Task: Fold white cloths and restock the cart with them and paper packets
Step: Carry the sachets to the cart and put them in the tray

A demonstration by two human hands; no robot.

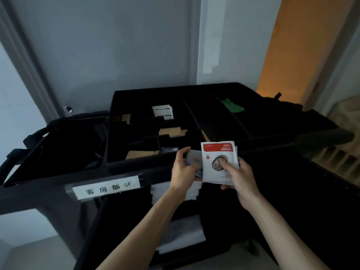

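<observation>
Fingers [227, 167] of the right hand [240, 179] curl around a stack of paper packets [219, 158], thumb pressed on the top packet's printed face. The left hand [182, 170], at 9 o'clock of the stack, pinches a further packet [192, 159]; motion blur obscures it, so its print is uncertain. Both hands hover over the black cart [124, 172] front rim. Folded white cloths [175, 191] lie on the shelf at 6 o'clock. A white label [106, 187] sits at 8 o'clock.
</observation>
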